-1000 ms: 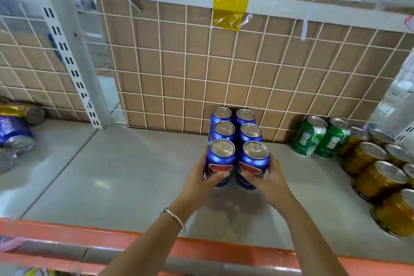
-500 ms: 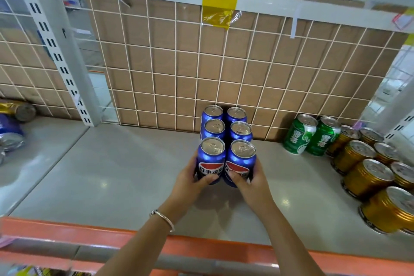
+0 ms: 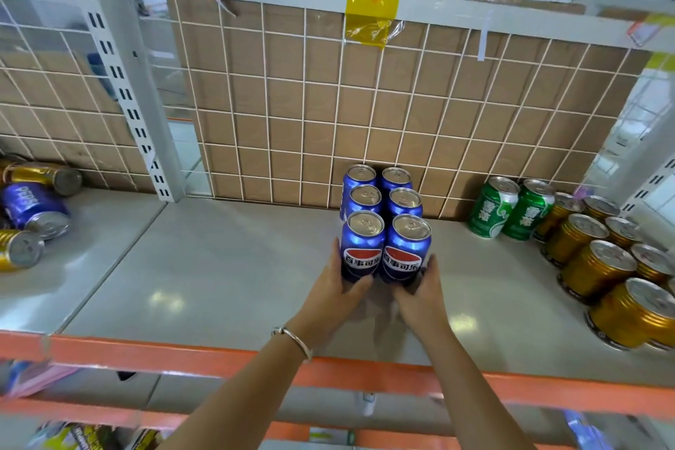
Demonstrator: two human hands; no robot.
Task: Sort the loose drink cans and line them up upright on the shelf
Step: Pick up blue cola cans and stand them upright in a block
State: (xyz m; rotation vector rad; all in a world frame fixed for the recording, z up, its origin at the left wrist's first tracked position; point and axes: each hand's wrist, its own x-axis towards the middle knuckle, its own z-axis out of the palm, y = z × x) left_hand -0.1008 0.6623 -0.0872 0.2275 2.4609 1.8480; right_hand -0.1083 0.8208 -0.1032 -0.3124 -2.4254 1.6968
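Six upright blue aluminium cola cans (image 3: 384, 230) stand two abreast against the white wire-grid back (image 3: 365, 120) of the grey metal shelf (image 3: 226, 267) — left hand (image 3: 338, 290) grips the front-left one, right hand (image 3: 423, 290) the front-right — bare surface leftward, green cans (image 3: 511, 208) near on the right

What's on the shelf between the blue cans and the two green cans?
Nothing. In the head view, the stretch of shelf between the blue cans and the green cans is bare.
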